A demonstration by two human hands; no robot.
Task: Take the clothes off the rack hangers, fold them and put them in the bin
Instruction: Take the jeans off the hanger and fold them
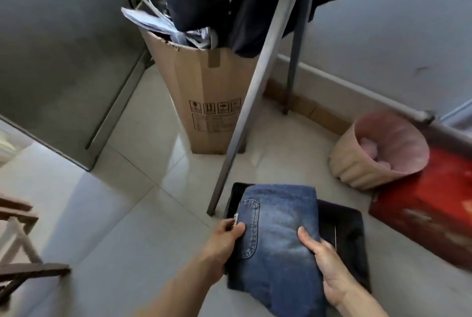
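Left hand (224, 237) and right hand (329, 265) hold folded jeans (278, 235) over the black bin (355, 240) on the floor, fingers (309, 237) pinching opposite edges; lowering them level should preserve the fold.

The tall cardboard box (204, 102) is carrying a row of four black-framed handling pictograms (215, 106) low on its front face; the first is showing a stemmed glass, the second what looks like a pair of upright arrows, the third an umbrella; the fourth is coming out too blurred to tell; just beneath them a ruled panel of printed lines (214, 122) is sitting, its letters too small to read; the jeans (278, 235) are bearing a small patch label (235, 219) at the waistband edge, its writing illegible; the red box (429, 201) is showing only pale smeared marks; no word, brand or number is reading clearly.
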